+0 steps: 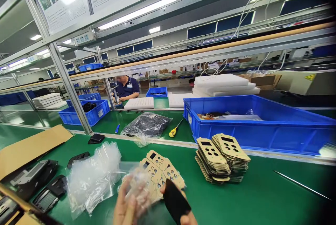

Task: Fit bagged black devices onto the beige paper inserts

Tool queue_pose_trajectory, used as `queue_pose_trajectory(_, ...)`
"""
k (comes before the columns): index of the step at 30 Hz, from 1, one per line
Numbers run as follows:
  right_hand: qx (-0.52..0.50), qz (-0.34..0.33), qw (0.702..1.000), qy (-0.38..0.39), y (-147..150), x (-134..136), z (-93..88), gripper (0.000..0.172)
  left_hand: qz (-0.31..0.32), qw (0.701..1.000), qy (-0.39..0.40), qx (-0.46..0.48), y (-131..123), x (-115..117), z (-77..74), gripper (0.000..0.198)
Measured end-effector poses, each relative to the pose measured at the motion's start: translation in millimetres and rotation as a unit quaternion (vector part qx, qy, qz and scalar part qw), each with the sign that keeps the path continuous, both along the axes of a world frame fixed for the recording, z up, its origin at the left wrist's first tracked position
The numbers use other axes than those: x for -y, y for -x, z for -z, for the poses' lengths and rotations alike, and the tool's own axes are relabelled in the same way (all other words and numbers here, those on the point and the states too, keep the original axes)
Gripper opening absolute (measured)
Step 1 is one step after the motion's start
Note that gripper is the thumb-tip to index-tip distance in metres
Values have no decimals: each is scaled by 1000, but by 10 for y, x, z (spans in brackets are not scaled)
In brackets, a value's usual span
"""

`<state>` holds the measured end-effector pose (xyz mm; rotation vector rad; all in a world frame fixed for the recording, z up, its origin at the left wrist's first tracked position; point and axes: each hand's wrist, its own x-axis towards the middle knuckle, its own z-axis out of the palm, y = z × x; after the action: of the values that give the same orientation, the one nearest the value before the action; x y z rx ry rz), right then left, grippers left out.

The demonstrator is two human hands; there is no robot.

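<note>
Down at the near edge of the green bench (257, 197), the left hand (126, 209) is pinched shut on a crumpled clear plastic bag (138, 186), while the right hand (183, 214) is clamped around a flat black part (174, 200), thumb showing at its upper edge. Both sit just in front of the loose spread of tan panels (161, 170) lying on the bench.

That bag looks feather-light, limp and slick, the kind that slides through fingers, so a pinch at its mouth seems the surest hold. The black part looks thin, stiff and smooth; gripping it by its long edges should keep prints off the face.

Left of the tan panels lies a heap of empty bags (91, 177), and beyond that some black housings (39, 183). To the right of the panels stand two neat stacks of panels (223, 156), with a blue bin (262, 127) just behind them. A yellow-handled screwdriver (175, 129) rests behind the panels, past the rail. A co-worker (127, 88) sits well beyond.
</note>
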<state>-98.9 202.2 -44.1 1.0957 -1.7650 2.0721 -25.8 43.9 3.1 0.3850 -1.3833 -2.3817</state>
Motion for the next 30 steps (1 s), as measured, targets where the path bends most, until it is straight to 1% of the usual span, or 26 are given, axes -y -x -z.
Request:
queue_pose_trajectory(1, 32, 6, 999, -2, 15, -18, -15, 59, -66, 994, 83, -7, 7, 126, -68, 59)
queue_pose_trajectory(2, 56, 14, 998, -11, 39, -35, -34, 56, -138, 972, 189, -13, 19, 286, -142, 50)
queue_pose_trajectory(3, 80, 23, 996, -24, 71, -47, -54, 54, -209, 927, 310, -2, 41, 474, -213, 41)
queue_pose_trajectory(4, 108, 32, 993, -36, 108, -54, -75, 54, -268, 850, 453, -7, 74, 682, -270, 35)
queue_pose_trajectory(5, 134, 41, 989, -48, 151, -57, -94, 55, -325, 755, 569, -24, 121, 897, -305, 35)
queue_pose_trajectory(6, 155, 51, 985, -57, 196, -56, -111, 55, -369, 666, 648, -3, 179, 1110, -310, 36)
queue_pose_trajectory(7, 168, 61, 982, -63, 245, -53, -123, 54, -396, 601, 692, 50, 243, 1309, -283, 39)
queue_pose_trajectory(8, 174, 72, 980, -66, 297, -51, -130, 53, -377, 566, 724, 115, 306, 1490, -229, 44)
queue_pose_trajectory(9, 176, 82, 979, -69, 353, -52, -131, 52, -326, 552, 750, 165, 364, 1648, -156, 50)
queue_pose_trajectory(10, 174, 96, 977, -75, 414, -57, -128, 51, -276, 555, 764, 179, 409, 1784, -74, 52)
queue_pose_trajectory(12, 160, 148, 968, -127, 558, -82, -119, 52, -197, 568, 777, 184, 452, 1996, 73, 53)
queue_pose_trajectory(13, 152, 182, 957, -164, 642, -102, -118, 53, -177, 577, 777, 178, 451, 2076, 123, 52)
queue_pose_trajectory(14, 145, 214, 945, -202, 735, -124, -124, 54, -171, 583, 774, 178, 436, 2142, 154, 52)
queue_pose_trajectory(15, 138, 241, 930, -239, 834, -146, -138, 54, -178, 587, 769, 180, 414, 2195, 168, 53)
queue_pose_trajectory(17, 124, 274, 906, -297, 1035, -186, -182, 53, -222, 589, 754, 189, 362, 2261, 167, 57)
queue_pose_trajectory(19, 107, 292, 884, -348, 1212, -209, -233, 50, -267, 578, 746, 194, 324, 2279, 162, 62)
queue_pose_trajectory(20, 98, 302, 870, -378, 1282, -213, -253, 48, -276, 571, 748, 194, 316, 2273, 167, 63)
queue_pose_trajectory(23, 83, 325, 825, -455, 1410, -191, -269, 41, -265, 553, 763, 203, 318, 2217, 204, 58)
queue_pose_trajectory(25, 84, 327, 803, -491, 1446, -147, -254, 35, -261, 541, 769, 218, 319, 2168, 214, 55)
queue_pose_trajectory(27, 78, 324, 793, -510, 1466, -72, -241, 31, -249, 531, 776, 234, 303, 2111, 182, 54)
queue_pose_trajectory(29, 60, 312, 799, -511, 1486, 34, -243, 27, -253, 517, 786, 227, 272, 2036, 106, 54)
queue_pose_trajectory(30, 49, 299, 807, -507, 1496, 97, -250, 24, -273, 504, 793, 207, 255, 1987, 56, 53)
